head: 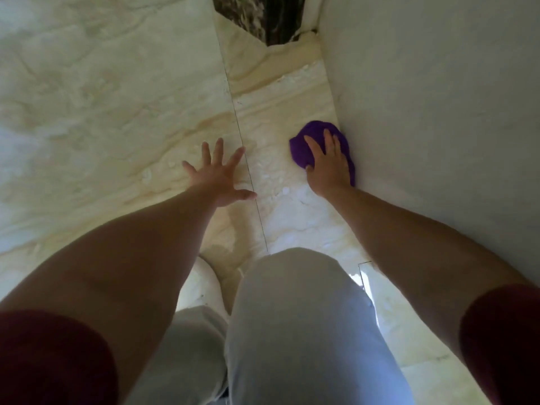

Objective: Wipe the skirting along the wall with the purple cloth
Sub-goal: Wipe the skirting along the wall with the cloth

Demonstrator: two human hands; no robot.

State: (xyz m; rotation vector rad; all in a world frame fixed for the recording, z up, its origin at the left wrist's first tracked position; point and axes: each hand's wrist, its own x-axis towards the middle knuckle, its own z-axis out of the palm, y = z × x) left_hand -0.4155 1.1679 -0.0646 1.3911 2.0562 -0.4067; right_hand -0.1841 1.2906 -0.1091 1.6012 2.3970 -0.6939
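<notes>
A bunched purple cloth (311, 138) lies at the foot of the white wall (432, 112), right where the skirting (328, 92) meets the cream marble floor. My right hand (328, 162) presses down on the cloth, fingers spread over it and thumb tucked under its left edge. My left hand (219, 173) hovers over or rests on the floor to the left, palm down, fingers wide apart, holding nothing. The skirting itself is hard to tell apart from the wall at this steep angle.
My knees in pale trousers (292, 317) and a white shoe (201, 287) fill the lower middle. A dark marble strip (257, 16) crosses the floor at the far end. A tile joint (245, 159) runs between my hands.
</notes>
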